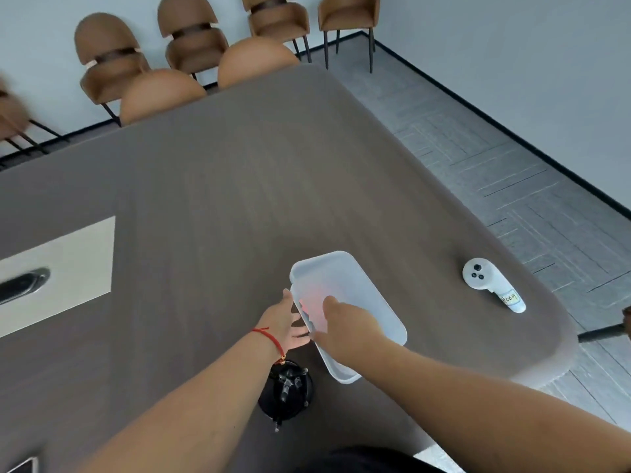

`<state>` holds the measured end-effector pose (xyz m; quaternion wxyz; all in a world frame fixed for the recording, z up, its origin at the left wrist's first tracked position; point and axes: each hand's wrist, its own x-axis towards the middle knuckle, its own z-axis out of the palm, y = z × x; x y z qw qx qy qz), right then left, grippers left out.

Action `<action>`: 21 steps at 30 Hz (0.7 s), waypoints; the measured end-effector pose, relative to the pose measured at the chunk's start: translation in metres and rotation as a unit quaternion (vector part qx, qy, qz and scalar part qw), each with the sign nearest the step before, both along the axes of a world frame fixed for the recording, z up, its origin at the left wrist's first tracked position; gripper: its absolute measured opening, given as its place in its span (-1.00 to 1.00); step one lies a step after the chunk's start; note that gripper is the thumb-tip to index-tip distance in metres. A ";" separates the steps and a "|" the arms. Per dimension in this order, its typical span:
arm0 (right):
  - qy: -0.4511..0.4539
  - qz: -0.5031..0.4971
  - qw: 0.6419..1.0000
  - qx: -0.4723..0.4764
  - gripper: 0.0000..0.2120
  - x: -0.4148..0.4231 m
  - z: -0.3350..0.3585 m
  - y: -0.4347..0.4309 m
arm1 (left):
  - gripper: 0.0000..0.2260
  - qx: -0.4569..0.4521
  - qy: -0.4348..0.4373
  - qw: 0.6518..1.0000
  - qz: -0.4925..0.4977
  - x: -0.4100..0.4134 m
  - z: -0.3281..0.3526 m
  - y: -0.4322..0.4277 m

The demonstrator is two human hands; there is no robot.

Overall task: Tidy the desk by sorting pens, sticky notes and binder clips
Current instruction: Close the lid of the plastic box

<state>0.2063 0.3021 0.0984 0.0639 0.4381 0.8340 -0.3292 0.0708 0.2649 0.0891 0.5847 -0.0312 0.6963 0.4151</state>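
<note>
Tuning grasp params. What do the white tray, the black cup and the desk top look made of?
Tray: likely plastic, translucent matte white; pink contents glow through the wall.
Cup: black and glossy with highlights on the rim, plastic or coated metal, can't tell which.
Desk: grey-brown wood-grain surface, matte, probably laminate or veneer; faint streaks along its length.

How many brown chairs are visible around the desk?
7: two tucked at the desk's far edge, four by the wall, one blurred left; others may be hidden.

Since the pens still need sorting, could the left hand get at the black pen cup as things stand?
Probably yes: the black pen cup stands open-topped just below the left hand, beside the white tray, with nothing covering it.
</note>
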 end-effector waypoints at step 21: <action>-0.035 0.096 0.987 -0.125 -0.61 0.009 0.063 0.022 | -0.78 0.019 0.041 0.977 -0.211 -0.012 -0.009 -0.017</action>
